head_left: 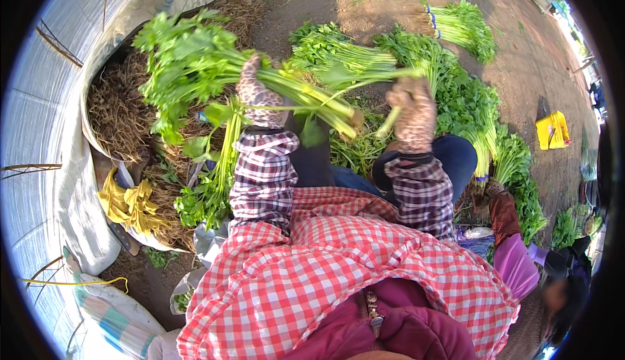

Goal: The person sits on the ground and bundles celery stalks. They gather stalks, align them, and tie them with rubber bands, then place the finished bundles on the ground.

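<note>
My left hand (258, 96), in a spotted glove, is closed round a leafy bunch of celery (192, 73), its stalks slanting down to the right. My right hand (410, 116), gloved too and slightly blurred, is closed on a pale celery stalk (390, 122) to the right of that bunch. More loose celery stalks (355, 152) lie below the held bunch, near my knees. Another upright leafy clump (211, 191) stands beside my left forearm.
Celery bunches (465, 106), some banded, lie in rows ahead and right. Dry root trimmings (117, 106) fill the left side by the plastic wall (32, 119). A yellow cloth (127, 204) lies there. A yellow object (553, 130) is far right. A co-worker's sleeve (514, 262) shows at lower right.
</note>
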Demonstrator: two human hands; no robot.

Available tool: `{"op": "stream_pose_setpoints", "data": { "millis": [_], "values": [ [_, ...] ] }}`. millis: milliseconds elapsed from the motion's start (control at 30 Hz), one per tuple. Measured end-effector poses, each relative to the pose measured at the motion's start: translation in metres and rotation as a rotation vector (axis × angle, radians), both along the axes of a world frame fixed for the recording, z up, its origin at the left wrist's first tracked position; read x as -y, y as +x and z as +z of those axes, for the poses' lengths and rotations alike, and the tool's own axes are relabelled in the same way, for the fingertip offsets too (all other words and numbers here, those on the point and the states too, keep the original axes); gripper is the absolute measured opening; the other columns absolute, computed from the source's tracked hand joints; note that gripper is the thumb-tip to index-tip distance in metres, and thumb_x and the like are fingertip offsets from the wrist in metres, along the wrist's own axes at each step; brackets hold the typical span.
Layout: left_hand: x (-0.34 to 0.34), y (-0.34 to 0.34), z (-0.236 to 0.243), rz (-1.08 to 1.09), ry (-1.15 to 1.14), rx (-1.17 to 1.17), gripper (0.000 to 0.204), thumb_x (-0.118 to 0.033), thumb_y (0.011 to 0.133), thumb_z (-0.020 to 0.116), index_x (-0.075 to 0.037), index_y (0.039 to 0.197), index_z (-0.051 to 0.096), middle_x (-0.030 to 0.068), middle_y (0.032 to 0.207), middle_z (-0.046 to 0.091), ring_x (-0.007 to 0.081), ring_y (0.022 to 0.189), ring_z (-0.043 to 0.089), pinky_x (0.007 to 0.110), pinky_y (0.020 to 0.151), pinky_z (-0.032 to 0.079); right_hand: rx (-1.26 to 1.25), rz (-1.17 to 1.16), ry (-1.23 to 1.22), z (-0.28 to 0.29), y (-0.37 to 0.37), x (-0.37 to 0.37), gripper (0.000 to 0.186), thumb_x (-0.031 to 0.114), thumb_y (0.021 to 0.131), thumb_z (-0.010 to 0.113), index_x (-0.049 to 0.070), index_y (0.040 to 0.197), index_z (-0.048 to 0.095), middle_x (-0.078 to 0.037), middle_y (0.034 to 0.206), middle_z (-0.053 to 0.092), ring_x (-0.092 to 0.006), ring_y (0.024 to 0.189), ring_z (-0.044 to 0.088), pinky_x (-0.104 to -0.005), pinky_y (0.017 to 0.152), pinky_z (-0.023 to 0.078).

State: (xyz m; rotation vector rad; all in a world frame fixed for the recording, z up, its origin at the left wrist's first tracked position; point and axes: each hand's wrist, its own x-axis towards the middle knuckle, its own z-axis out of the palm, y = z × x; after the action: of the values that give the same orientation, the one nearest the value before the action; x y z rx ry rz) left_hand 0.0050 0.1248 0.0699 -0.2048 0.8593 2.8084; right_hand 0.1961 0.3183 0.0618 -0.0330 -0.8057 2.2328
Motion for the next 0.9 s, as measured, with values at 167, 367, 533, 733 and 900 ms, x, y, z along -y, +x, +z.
{"op": "stream_pose_setpoints", "data": {
  "millis": [167, 367, 533, 733, 900],
  "values": [
    [0.035, -0.022, 0.0, 0.09, 0.125, -0.113, 0.015, -0.015, 0.09, 0.063, -0.006, 0.103, 0.064, 0.0078, 0.093, 0.065, 0.0233, 0.086, 0.063, 0.042, 0.084, 0.056, 0.67, -0.326, 0.451, -0.053, 0.038, -0.041, 0.009, 0.006, 0.097, 0.061, 0.004, 0.105, 0.064, -0.002, 0.08, 0.063, -0.0085, 0.058, 0.05, -0.0242, 0.051, 0.04],
    [0.059, -0.015, 0.014, 0.062, 0.116, -0.225, 0.016, -0.017, 0.09, 0.065, -0.008, 0.103, 0.067, 0.0074, 0.097, 0.068, 0.023, 0.091, 0.065, 0.045, 0.085, 0.056, 0.795, -0.766, 0.651, -0.075, 0.038, -0.059, 0.008, 0.011, 0.095, 0.066, 0.004, 0.099, 0.067, 0.0, 0.078, 0.063, -0.0096, 0.062, 0.053, -0.0263, 0.056, 0.046],
    [0.059, -0.005, 0.028, 0.065, 0.061, -0.207, 0.017, -0.017, 0.09, 0.065, -0.008, 0.105, 0.067, 0.0074, 0.098, 0.069, 0.0231, 0.089, 0.066, 0.046, 0.084, 0.056, 0.881, -0.49, 1.494, -0.044, 0.023, -0.01, 0.023, 0.022, 0.094, 0.066, 0.008, 0.113, 0.069, -0.014, 0.105, 0.072, -0.0279, 0.095, 0.07, -0.0391, 0.082, 0.058],
    [0.038, 0.016, 0.033, -0.05, 0.032, -0.294, 0.02, -0.019, 0.09, 0.065, -0.008, 0.107, 0.065, 0.0103, 0.098, 0.069, 0.0238, 0.089, 0.067, 0.044, 0.083, 0.056, 0.478, -0.53, 1.601, 0.019, -0.036, 0.08, 0.047, 0.04, 0.086, 0.072, 0.012, 0.123, 0.064, -0.014, 0.116, 0.064, -0.0335, 0.108, 0.06, -0.0446, 0.09, 0.052],
    [0.024, 0.028, 0.03, 0.039, -0.168, -0.207, 0.029, -0.022, 0.089, 0.067, -0.006, 0.113, 0.064, 0.0076, 0.097, 0.066, 0.0231, 0.086, 0.065, 0.038, 0.079, 0.056, 0.188, -0.424, 1.145, 0.033, -0.068, 0.111, 0.016, 0.006, 0.081, 0.077, 0.005, 0.094, 0.068, -0.012, 0.101, 0.067, -0.0247, 0.093, 0.065, -0.0373, 0.082, 0.054]
  ]
}}
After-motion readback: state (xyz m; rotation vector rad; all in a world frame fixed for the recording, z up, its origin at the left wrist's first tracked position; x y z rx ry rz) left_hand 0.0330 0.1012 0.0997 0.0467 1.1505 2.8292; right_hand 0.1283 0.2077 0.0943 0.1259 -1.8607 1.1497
